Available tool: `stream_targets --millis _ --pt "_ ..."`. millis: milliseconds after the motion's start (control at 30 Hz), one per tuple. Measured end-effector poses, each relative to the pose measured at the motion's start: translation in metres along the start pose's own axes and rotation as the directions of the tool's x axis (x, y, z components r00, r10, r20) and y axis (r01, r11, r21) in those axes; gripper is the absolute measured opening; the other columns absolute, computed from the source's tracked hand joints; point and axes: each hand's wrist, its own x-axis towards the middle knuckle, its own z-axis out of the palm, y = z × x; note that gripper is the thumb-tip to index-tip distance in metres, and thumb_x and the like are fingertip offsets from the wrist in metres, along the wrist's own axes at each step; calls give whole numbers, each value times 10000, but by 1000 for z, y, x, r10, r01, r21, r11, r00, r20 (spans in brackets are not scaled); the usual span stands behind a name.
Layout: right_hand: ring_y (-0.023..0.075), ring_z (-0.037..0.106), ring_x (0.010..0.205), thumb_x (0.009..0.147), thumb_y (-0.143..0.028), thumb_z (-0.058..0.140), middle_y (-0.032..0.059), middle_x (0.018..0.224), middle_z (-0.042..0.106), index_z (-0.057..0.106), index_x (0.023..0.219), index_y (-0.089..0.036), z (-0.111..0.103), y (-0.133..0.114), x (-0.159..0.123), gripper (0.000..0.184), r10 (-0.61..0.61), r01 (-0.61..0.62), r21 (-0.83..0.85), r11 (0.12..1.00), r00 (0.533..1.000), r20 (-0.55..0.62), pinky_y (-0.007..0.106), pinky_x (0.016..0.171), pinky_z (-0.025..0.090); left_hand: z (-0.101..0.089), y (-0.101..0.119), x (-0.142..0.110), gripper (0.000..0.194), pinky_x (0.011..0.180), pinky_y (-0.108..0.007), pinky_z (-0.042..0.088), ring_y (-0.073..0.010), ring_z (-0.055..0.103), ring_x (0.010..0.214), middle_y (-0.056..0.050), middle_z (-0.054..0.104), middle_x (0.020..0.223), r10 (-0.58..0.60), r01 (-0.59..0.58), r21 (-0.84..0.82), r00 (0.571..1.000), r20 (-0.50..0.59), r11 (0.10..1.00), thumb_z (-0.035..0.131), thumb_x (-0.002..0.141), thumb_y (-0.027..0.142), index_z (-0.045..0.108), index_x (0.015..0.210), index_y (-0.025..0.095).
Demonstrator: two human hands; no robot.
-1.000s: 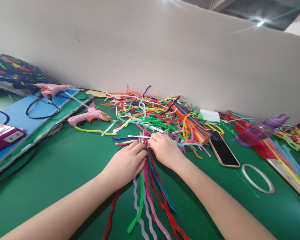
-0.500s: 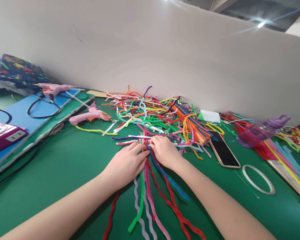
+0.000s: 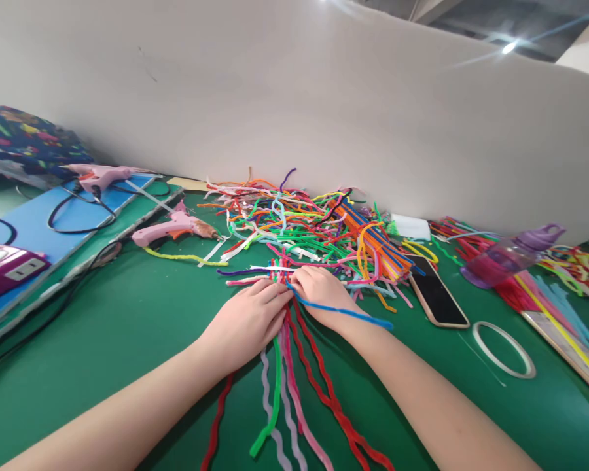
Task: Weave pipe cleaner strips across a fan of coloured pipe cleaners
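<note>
My left hand [image 3: 255, 314] lies with curled fingers on a woven bundle of pipe cleaners [image 3: 278, 267], pressing it near the table. Close beside it, my right hand [image 3: 319, 294] pinches a blue pipe cleaner [image 3: 348, 311], whose free end runs right across my wrist. Toward me from under the hands trail a green pipe cleaner [image 3: 275, 405], wavy lilac ones [image 3: 288, 399], a pink one [image 3: 297, 412] and wavy red ones [image 3: 328, 386]. A purple strand [image 3: 238, 271] and pale pink strands stick out left of the weave. Fingertips partly hide the crossing point.
Behind the hands lies a pile of colourful pipe cleaners [image 3: 255, 216]. Pink glue guns [image 3: 169, 229] and a purple power strip [image 3: 14, 268] with black cords are left. A phone [image 3: 439, 294], a tape roll [image 3: 503, 350] and a purple bottle [image 3: 508, 258] are right.
The blue pipe cleaner has swung up and to the right, from hanging toward me to lying across my right wrist. Both hands stay almost in place.
</note>
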Motion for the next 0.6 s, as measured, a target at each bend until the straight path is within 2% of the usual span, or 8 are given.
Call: stream_targets --millis 267,433,600 --pt "203 618 915 950 -188 424 96 910 669 602 940 -132 4 -5 5 187 73 -73 -29 997 997 -6 297 827 430 1 -1 0 313 933 -385 501 -220 555 1067 -70 652 1127 8 -10 -46 1000 -30 999 430 925 202 609 1182 192" --pt "209 623 880 965 -215 389 98 921 674 598 931 -139 7 -9 5 225 131 -132 -28 991 990 -46 299 782 435 2 -1 0 271 935 -390 502 -227 554 1049 -65 662 1093 22 -23 -40 1000 -12 999 420 930 198 656 1062 175" --pt "189 618 879 952 -214 431 69 912 674 604 918 -154 5 -5 1 186 68 -67 17 998 995 -69 286 797 431 1 0 1 264 929 -391 505 -231 555 1057 -72 655 1093 23 -23 -20 1000 -7 1000 418 933 201 653 1048 166"
